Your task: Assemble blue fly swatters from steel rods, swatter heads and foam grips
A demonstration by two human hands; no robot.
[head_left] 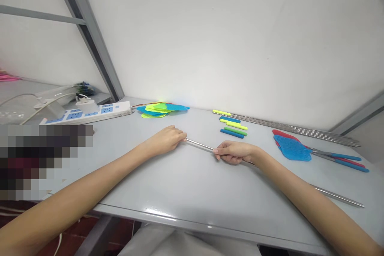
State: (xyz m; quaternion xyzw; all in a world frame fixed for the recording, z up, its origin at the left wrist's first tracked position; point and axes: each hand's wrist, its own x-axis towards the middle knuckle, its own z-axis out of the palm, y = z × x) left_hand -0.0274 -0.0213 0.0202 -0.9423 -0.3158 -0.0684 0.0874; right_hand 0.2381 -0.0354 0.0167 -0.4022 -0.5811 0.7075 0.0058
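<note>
A thin metal rod (199, 144) spans the gap between my two hands above the grey table. My left hand (166, 140) is closed around its left end, with the fingertips hiding that end. My right hand (232, 152) grips it further along, thumb on top. Past my right hand the rod passes behind my forearm; a thicker metal length (342, 198) in line with it shows on the far side. Beyond my right hand lie several short coloured handle sleeves (234, 125), blue, yellow and green. Behind my left hand is a pile of yellow and blue fly swatter heads (162, 109).
Several bare metal rods (300, 127) lie along the wall. At right, blue and red fly swatters (292, 148) overlap. A white power strip (90, 114) with plugs and cables sits left, near a slanted metal post (90, 32). A blurred-out person is at left. The table edge (180, 218) runs in front.
</note>
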